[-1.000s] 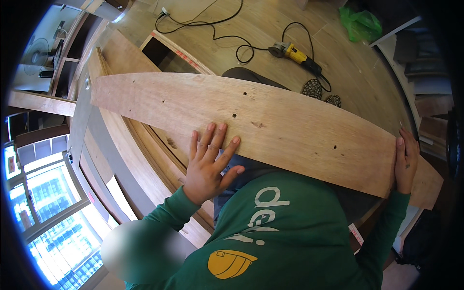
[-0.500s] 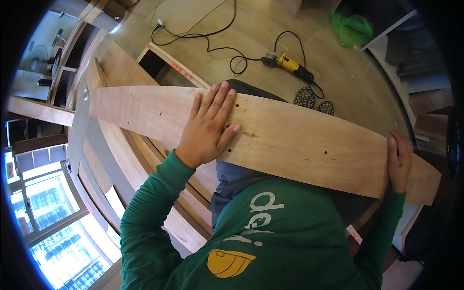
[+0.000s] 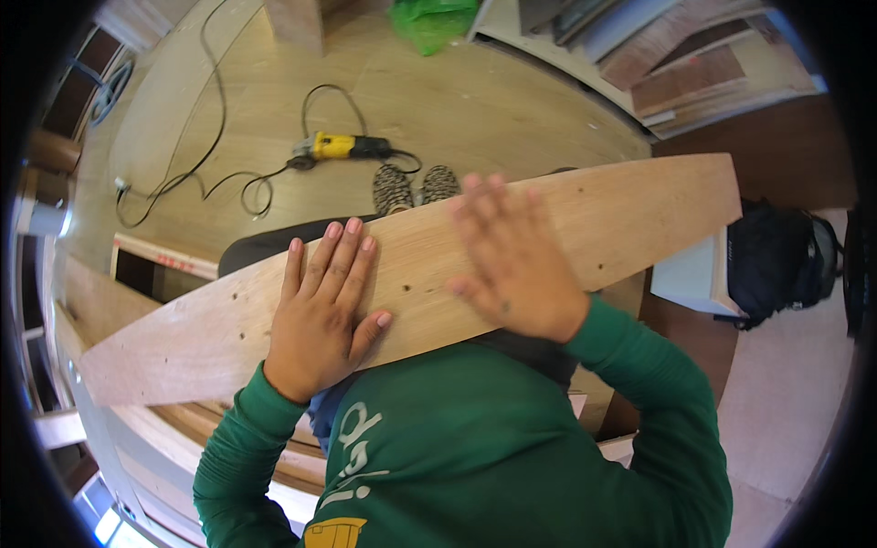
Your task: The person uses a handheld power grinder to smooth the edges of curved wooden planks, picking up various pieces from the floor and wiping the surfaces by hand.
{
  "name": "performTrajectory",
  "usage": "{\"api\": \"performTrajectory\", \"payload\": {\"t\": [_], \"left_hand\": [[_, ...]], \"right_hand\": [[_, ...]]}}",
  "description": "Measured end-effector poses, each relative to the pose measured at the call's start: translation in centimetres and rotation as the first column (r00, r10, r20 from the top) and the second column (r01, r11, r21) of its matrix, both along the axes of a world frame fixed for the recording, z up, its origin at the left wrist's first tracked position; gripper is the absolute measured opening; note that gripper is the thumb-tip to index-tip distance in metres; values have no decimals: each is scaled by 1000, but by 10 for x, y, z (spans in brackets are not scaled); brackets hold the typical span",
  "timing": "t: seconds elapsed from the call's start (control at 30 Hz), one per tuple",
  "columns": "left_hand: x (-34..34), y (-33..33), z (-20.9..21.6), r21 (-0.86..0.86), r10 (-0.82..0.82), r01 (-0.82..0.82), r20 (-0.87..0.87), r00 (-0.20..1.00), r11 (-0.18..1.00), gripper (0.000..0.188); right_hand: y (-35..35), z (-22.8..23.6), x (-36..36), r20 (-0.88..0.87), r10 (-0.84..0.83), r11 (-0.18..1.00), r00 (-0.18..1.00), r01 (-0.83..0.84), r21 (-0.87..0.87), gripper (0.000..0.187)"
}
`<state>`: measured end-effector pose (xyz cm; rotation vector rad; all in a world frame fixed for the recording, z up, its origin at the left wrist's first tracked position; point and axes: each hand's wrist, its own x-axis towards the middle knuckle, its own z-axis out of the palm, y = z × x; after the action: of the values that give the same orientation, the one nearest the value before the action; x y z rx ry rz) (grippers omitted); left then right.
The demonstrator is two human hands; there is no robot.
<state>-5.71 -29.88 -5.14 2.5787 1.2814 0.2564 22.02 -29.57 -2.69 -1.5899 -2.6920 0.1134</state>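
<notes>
A long pale wooden board [image 3: 420, 274], tapered at both ends and dotted with small dark holes, lies across my lap. Flat on its left half rests my left hand [image 3: 320, 306], fingers stretched out and thumb apart. Over the right half is my right hand [image 3: 521, 260], fingers spread and blurred by motion; whether its palm touches the wood I cannot tell. Neither hand grips anything. Both forearms are in green sleeves.
On the floor ahead lies a yellow and black angle grinder [image 3: 338, 147] with its black cord trailing left. A green plastic bag [image 3: 434, 23] is farther off. To the right stands a black backpack [image 3: 781, 260]. Long planks [image 3: 183, 447] lie at my left.
My view has swung to the right. My right hand has left the board's right edge and moved inward over its face. The left hand stays flat on the board.
</notes>
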Motion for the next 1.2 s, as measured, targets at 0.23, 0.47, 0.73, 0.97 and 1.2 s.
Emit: {"api": "performTrajectory", "payload": {"t": [0.23,0.47,0.73,0.97,1.2], "left_hand": [[27,3,6,-23,-49,49,-8,999,999,76],[29,3,8,-25,-45,45,-11,999,999,76],[30,1,7,11,-45,46,-74,996,999,76],[31,1,5,19,-43,46,-106,993,999,77],[31,1,4,26,-45,48,-97,994,998,77]], "right_hand": [[-3,4,21,-41,3,1000,999,-3,0,73],[-2,9,103,65,-285,956,956,279,87,73],[-12,9,137,13,-341,934,940,337,121,73],[-9,11,189,21,-528,841,849,519,152,71],[0,8,259,-42,-723,676,690,719,162,72]]}}
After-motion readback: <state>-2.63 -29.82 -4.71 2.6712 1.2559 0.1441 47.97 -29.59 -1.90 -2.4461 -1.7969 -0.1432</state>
